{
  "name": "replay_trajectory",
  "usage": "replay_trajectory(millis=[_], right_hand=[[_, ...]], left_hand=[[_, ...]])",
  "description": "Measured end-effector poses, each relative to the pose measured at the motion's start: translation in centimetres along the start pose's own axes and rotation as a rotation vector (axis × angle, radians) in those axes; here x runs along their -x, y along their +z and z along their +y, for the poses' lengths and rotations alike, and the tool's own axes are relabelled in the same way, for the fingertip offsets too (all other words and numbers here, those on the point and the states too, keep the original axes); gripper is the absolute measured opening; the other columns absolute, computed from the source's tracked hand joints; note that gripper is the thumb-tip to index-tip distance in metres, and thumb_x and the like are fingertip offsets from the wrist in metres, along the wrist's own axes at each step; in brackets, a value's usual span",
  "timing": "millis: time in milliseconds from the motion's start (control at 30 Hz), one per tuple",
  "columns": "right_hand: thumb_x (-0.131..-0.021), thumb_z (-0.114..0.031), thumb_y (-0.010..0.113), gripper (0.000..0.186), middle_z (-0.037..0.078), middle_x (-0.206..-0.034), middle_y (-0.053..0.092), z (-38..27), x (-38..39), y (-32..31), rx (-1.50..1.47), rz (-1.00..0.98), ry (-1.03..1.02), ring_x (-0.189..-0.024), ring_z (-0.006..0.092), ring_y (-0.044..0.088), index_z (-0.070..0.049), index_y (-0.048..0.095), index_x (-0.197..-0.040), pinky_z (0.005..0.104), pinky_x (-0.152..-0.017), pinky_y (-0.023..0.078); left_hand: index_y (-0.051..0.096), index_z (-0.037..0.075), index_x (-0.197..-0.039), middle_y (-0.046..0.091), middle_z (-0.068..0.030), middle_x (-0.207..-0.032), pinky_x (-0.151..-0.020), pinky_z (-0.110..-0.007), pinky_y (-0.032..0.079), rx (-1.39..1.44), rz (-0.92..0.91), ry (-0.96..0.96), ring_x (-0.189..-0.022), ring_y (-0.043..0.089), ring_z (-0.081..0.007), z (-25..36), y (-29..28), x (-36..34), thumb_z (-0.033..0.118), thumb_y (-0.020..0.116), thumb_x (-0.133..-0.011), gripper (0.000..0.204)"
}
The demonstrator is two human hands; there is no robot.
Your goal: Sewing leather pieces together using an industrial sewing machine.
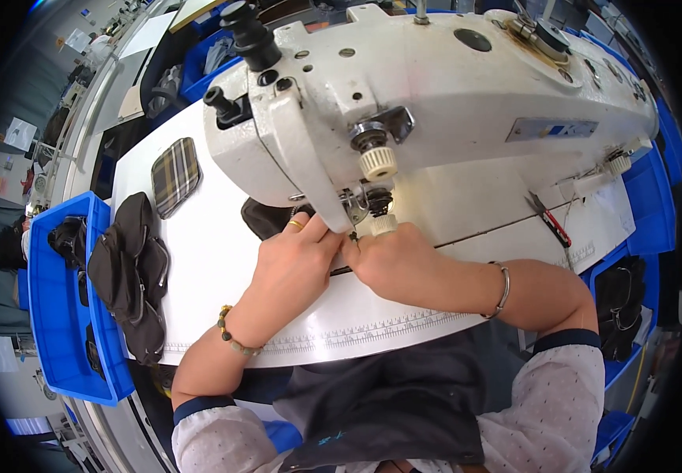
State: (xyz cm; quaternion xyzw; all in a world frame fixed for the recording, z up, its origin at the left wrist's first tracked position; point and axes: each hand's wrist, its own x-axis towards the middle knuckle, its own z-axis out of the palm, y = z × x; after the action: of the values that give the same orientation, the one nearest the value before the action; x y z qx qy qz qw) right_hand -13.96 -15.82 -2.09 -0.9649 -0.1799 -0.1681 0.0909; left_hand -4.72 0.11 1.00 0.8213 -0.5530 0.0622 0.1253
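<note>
Leaning over one white table, I have both hands near its middle. One white sewing machine stands on it, its needle end just beyond my fingers. Well to their left sits one blue bin, and between it and my fingers lies one heap of dark pouches, overlapping too much to count. My two hands nearly meet: the left hand has bent fingers, tips at one dark cloth piece showing just left of them; the right hand is curled in near the needle. I cannot tell how far either set of fingers is open, or whether either pinches the cloth. One plaid piece lies farther left, one pair of snips well right. Behind my fingers are two bracelets, one beaded, one metal; my left hand wears one ring.
</note>
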Motion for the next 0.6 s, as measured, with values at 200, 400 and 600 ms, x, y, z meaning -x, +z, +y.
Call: replay_trajectory(millis=[200, 400, 600], right_hand=[[-0.073, -0.012, 0.063, 0.005, 0.004, -0.058, 0.062, 0.5, 0.0, 0.2, -0.002, 0.045, 0.021, -0.052, 0.0189, 0.065, -0.007, 0.062, -0.072, 0.033, -0.044, 0.047], [-0.074, -0.012, 0.062, 0.009, 0.006, -0.059, 0.061, -0.1, 0.0, -0.1, 0.034, 0.061, -0.012, -0.052, 0.0186, 0.064, -0.005, 0.062, -0.079, 0.0331, -0.044, 0.047], [-0.073, -0.009, 0.061, 0.011, 0.009, -0.059, 0.06, 0.1, -0.1, 0.3, -0.121, 0.06, -0.01, -0.051, 0.0224, 0.064, -0.001, 0.062, -0.082, 0.0352, -0.042, 0.046]], left_hand=[[0.068, 0.004, -0.092, 0.065, -0.0042, -0.102, -0.061, -0.035, 0.054, -0.016, 0.042, -0.025, -0.084, 0.065, -0.0254, 0.3, 0.1, -0.3, 0.009, 0.071, -0.071, 0.021], [0.071, 0.003, -0.101, 0.067, -0.0084, -0.093, -0.061, -0.036, 0.053, 0.222, 0.104, -0.054, -0.078, 0.066, -0.0285, -0.6, -0.7, -0.2, 0.001, 0.066, -0.076, 0.025], [0.071, 0.004, -0.102, 0.065, -0.0075, -0.092, -0.061, -0.035, 0.052, 0.183, 0.071, -0.054, -0.075, 0.064, -0.0272, -0.8, -0.7, 0.0, -0.002, 0.065, -0.075, 0.028]])
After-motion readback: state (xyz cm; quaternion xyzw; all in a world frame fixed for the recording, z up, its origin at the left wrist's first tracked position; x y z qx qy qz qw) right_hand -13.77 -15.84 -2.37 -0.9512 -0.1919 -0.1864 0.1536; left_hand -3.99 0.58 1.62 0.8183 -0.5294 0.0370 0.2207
